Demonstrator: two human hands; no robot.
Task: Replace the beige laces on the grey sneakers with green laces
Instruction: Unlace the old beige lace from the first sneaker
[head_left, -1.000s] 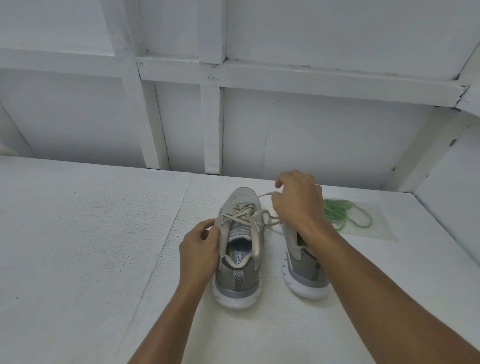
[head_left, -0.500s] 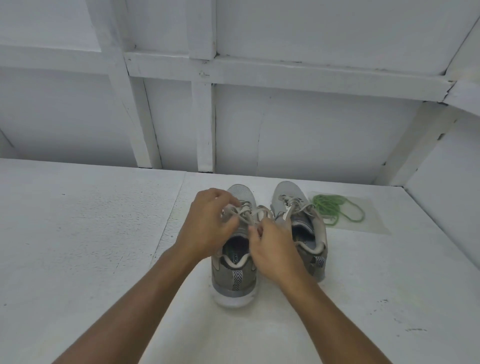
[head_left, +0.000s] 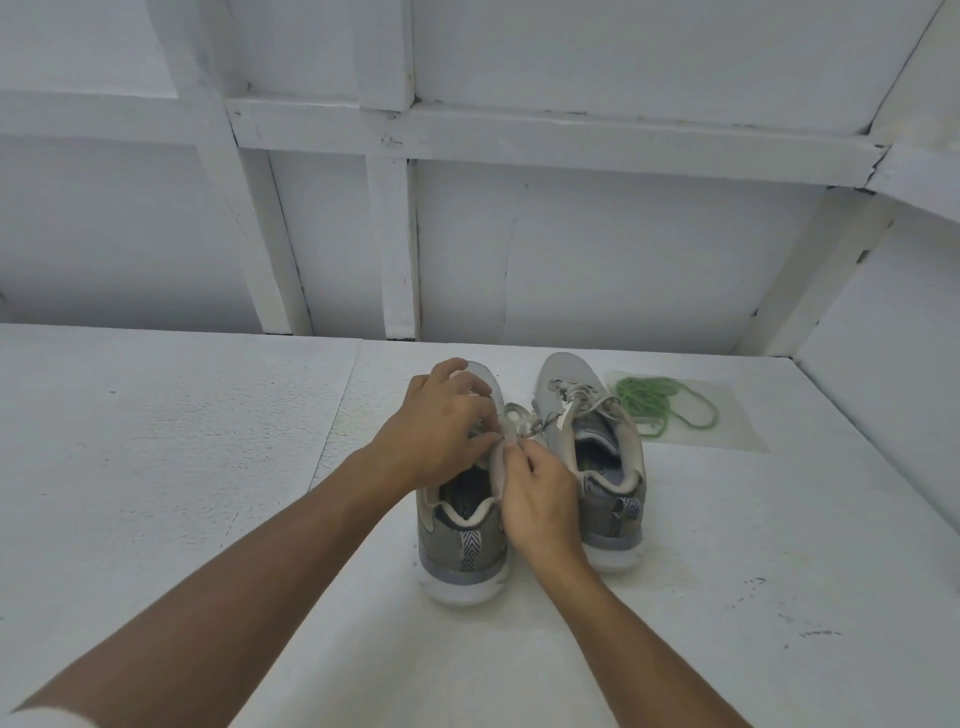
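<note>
A white-painted wall (head_left: 623, 249) stands at the back, framed with white wooden strips: a long horizontal rail (head_left: 571, 130) crossed by upright posts (head_left: 397, 249). At its foot lies a white table (head_left: 156, 467) with rough, pitted paint and a seam (head_left: 337, 415) between two boards. A side wall (head_left: 883, 322) closes the right. Small dark scuffs (head_left: 821, 634) mark the table. The light is soft and even.

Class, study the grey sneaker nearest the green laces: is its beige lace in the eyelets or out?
In. The beige lace crosses the front of the grey mesh sneaker; the bright green laces lie coiled beside it.
</note>
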